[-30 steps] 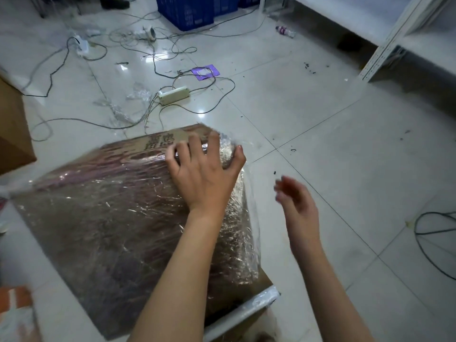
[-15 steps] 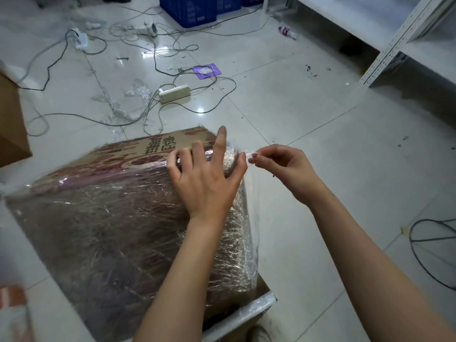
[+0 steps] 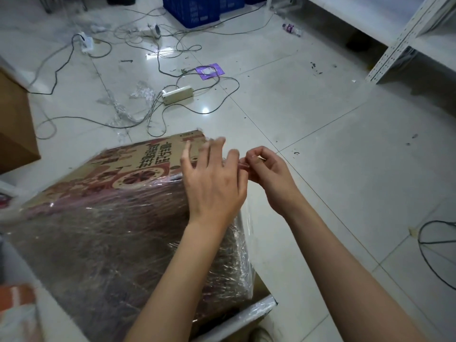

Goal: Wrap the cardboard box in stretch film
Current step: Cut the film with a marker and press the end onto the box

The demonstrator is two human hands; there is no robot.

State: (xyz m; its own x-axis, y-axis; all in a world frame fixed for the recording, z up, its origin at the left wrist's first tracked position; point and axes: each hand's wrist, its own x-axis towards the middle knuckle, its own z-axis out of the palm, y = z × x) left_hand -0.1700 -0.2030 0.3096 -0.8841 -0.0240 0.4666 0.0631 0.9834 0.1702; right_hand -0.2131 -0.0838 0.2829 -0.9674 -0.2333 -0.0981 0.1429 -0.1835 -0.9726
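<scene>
A printed cardboard box [image 3: 138, 169] lies on the tiled floor, most of it covered in wrinkled stretch film [image 3: 118, 245]. My left hand [image 3: 212, 183] hovers over the box's far right corner with its fingers spread and blurred. Right beside it, my right hand [image 3: 266, 174] pinches a thin strand of the film between thumb and fingers, close to my left hand's fingertips. The film roll [image 3: 246, 317] lies against the box's near right edge, partly hidden by my left forearm.
Cables, a power strip [image 3: 177, 94] and film scraps [image 3: 123, 112] litter the floor beyond the box. A brown box [image 3: 14, 124] stands at left, a blue crate [image 3: 195, 8] at the back, white shelving [image 3: 404, 38] at right, a black cable loop [image 3: 434, 245] near right.
My right hand came in from the right and pinched the film at the box corner. My left hand lifted off the box top, its fingers now spread.
</scene>
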